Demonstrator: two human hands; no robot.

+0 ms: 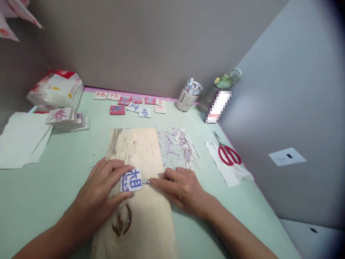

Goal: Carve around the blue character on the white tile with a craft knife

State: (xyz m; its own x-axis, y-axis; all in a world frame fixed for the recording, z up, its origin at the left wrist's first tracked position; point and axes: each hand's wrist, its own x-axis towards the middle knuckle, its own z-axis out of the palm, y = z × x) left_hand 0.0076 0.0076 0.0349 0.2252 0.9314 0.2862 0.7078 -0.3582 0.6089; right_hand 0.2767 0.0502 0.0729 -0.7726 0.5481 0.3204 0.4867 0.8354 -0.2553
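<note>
On the wooden board (140,151) lies a small white square tile (131,180) with a blue Chinese character drawn on it. My left hand (107,183) grips the tile from the left, fingers along its far edge and thumb along its near edge. My right hand (182,187) is closed around a small carving knife (146,181), index finger stretched along it. The blade's tip meets the right edge of the tile. Most of the handle is hidden inside my right hand.
Shavings (183,145) lie right of the board. Red-handled scissors (229,154) rest on tissue. Behind are character tiles (117,110), a can (187,97) and a green-lidded bottle (225,81). Stacked tiles (60,117), paper sheets (24,140) and a tissue pack (58,90) stand left.
</note>
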